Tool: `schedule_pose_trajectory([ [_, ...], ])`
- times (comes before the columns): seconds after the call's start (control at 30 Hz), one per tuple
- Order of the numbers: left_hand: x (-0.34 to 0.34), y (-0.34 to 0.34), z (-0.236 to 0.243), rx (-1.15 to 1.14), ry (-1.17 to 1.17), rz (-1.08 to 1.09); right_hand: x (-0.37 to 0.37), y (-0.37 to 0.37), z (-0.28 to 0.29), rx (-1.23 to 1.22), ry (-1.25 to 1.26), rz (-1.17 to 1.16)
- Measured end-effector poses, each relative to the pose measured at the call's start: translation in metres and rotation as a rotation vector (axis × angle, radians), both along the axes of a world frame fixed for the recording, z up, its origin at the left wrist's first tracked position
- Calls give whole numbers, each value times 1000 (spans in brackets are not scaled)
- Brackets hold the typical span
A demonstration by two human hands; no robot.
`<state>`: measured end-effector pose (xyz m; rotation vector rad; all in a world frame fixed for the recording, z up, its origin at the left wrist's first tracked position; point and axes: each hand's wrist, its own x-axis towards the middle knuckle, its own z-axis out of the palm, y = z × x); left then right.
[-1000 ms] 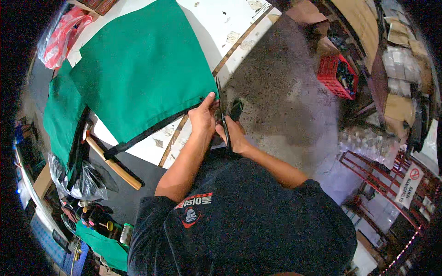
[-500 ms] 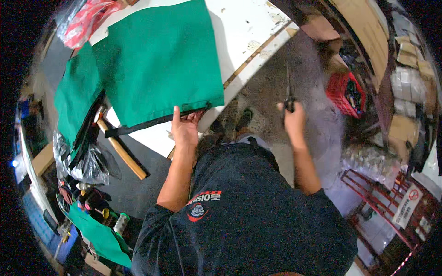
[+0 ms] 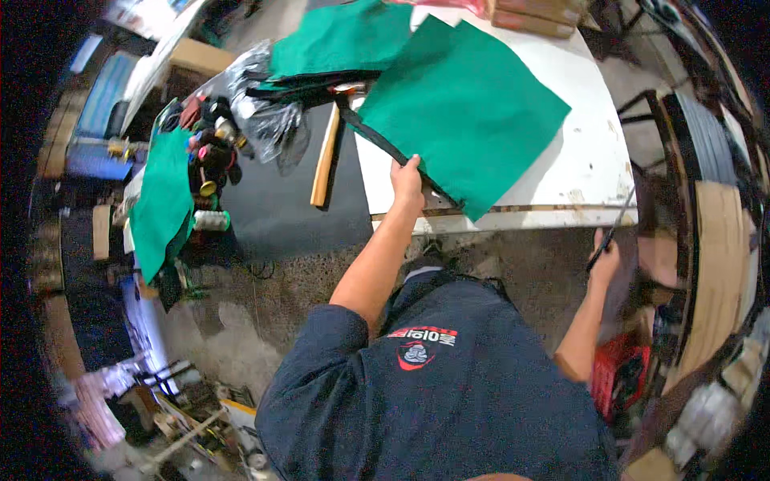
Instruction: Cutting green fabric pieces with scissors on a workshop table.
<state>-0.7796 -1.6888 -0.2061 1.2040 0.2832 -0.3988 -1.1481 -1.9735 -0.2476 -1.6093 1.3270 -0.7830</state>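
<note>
A green fabric sheet (image 3: 473, 104) with a black strip (image 3: 377, 136) along its near edge lies on the white tabletop (image 3: 561, 192). My left hand (image 3: 407, 186) pinches that edge, thumb on top. Off to the right, beyond the table's near edge, my right hand (image 3: 605, 260) is closed round the black handle of what looks like a pair of scissors (image 3: 616, 227). Their long, slim blades point up and away, apart from the fabric. Left of the sheet lies a hammer (image 3: 324, 160) with a wooden handle, its head beside other green pieces (image 3: 341, 40).
Crumpled clear plastic (image 3: 269, 104) lies on the dark mat (image 3: 273, 216). Thread spools (image 3: 212, 220) and another green piece (image 3: 164, 200) are further left. Brown boxes (image 3: 533, 20) stand at the back, a red crate (image 3: 613, 369) low on the right.
My view has swung left, so the table and mat appear further right. The green sheet now sits at a slant, with my left hand still on its edge. My right hand still holds the scissors.
</note>
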Motion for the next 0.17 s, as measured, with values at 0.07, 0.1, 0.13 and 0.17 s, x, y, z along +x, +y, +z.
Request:
schedule_pose_trajectory([
  [0.07, -1, 7, 13, 3, 12, 91, -14, 17, 16, 15, 252, 72],
  [0.1, 1, 4, 25, -10, -3, 105, -34, 16, 9, 57, 219, 18],
  [0.13, 5, -4, 42, 167, -173, 8, -61, 7, -14, 97, 186, -53],
  [0.17, 12, -6, 61, 354, -343, -72, -58, -5, -13, 86, 169, -44],
])
